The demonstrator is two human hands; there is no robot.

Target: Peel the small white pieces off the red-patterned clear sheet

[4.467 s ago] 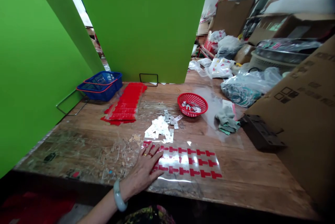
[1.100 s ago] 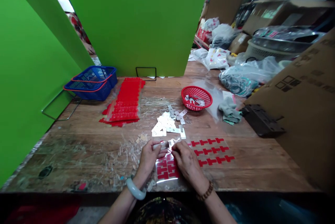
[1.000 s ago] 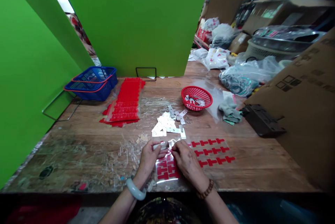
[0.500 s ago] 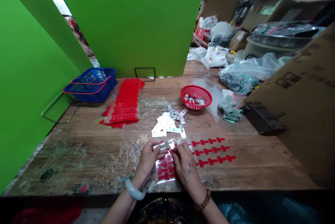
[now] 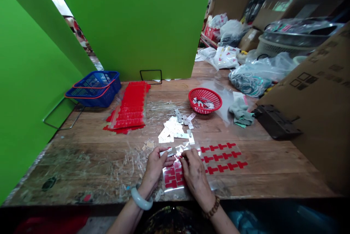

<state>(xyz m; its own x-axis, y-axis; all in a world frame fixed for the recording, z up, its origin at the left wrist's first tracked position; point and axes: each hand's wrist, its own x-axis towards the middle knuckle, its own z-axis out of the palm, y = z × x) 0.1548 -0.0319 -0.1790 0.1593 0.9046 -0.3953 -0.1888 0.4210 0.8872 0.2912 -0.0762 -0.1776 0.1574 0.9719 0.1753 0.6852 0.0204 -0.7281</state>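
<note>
My left hand (image 5: 153, 166) pinches a small flat silver plate (image 5: 171, 152) between thumb and fingers, just above a clear sheet. Close beside it, my right hand (image 5: 195, 172) has its thumb and fingertips pressed together over the same sheet; whatever they may grip is too small to make out. Rows of red T-shaped stickers (image 5: 232, 166) run across the clear sheet, which lies under both hands, and my right hand hides its middle. Just beyond the hands lies a loose pile of silver-white plates (image 5: 171, 130).
A red round basket (image 5: 193, 105) with more plates stands beyond the pile. Stacked red sheets (image 5: 132, 104) and a blue basket (image 5: 116, 85) sit at the left. To the right are a grey-green cloth (image 5: 242, 113), a dark metal block (image 5: 276, 123) and a cardboard box (image 5: 314, 117).
Both hands keep almost the same place and grip. The view has shifted very slightly; nothing else visibly differs.
</note>
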